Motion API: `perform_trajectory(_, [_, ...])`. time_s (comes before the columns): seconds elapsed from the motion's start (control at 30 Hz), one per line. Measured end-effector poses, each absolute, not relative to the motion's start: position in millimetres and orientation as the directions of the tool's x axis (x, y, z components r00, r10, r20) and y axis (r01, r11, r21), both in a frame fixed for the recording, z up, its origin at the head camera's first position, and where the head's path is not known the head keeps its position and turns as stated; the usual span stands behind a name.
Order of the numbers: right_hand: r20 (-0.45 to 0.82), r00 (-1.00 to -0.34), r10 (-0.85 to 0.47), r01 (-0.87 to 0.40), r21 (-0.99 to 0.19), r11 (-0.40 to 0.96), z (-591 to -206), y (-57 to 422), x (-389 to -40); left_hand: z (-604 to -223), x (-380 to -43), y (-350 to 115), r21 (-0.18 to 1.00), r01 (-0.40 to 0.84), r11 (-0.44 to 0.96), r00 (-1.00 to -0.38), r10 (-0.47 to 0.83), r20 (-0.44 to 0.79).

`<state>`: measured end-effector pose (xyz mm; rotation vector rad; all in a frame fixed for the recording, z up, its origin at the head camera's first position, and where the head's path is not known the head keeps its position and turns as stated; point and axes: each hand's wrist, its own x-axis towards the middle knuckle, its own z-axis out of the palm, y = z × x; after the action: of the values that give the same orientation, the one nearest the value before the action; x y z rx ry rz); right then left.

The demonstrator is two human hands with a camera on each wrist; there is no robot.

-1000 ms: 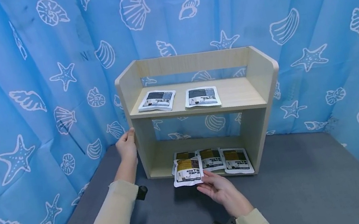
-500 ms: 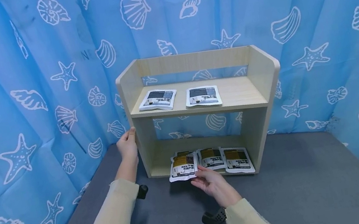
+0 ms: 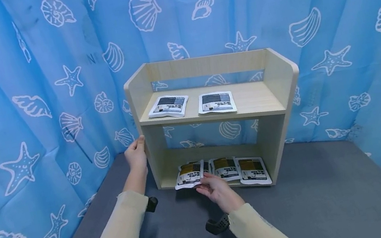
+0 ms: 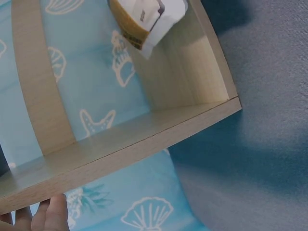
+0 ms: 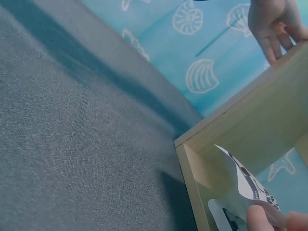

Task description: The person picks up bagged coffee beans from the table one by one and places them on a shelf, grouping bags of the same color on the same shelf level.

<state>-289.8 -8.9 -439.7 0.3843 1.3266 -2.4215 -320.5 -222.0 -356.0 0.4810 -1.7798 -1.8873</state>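
Note:
My right hand pinches the right edge of a white pouch with a yellow and dark label. The pouch hangs tilted at the front left of the lower board, over another pouch it partly hides. In the right wrist view, thumb and fingertips grip the pouch, whose free corner points upward. My left hand rests against the left side panel of a pale wooden shelf. Straight fingers touch that panel's outer face in the left wrist view.
Two similar labelled pouches, a middle one and a right one, lie on the lower board. On the upper board are two grey-labelled pouches, left and right. A blue shell-print curtain surrounds the dark grey table.
My right hand has moved left and toward the shelf with the pouch, bringing it over the lower board's left front. The left hand stays at the side panel.

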Motion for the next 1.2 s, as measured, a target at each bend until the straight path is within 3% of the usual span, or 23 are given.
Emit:
perform_trajectory(0.43, [-0.354,-0.927,-0.121,0.372,-0.835,-0.406,-448,-37,-316,-354,-320,-221,0.990,0.143,-0.018,-0.806,-0.582,0.106])
perform_trajectory(0.6, [-0.283,-0.949,-0.137,0.313,-0.821,-0.478,-523,-52,-376,-354,-319,-222,0.988,0.150,-0.023,-0.815,-0.569,0.111])
perform_trajectory(0.77, [-0.310,-0.946,-0.093,0.313,-0.807,-0.500,-585,-72,-430,-354,-317,-223,0.990,0.143,-0.014,-0.814,-0.570,0.110])
perform_trajectory(1.2, [-0.387,-0.919,-0.073,0.387,-0.856,-0.343,-536,-79,-404,-358,-320,-222,0.987,0.156,-0.028,-0.810,-0.576,0.111])
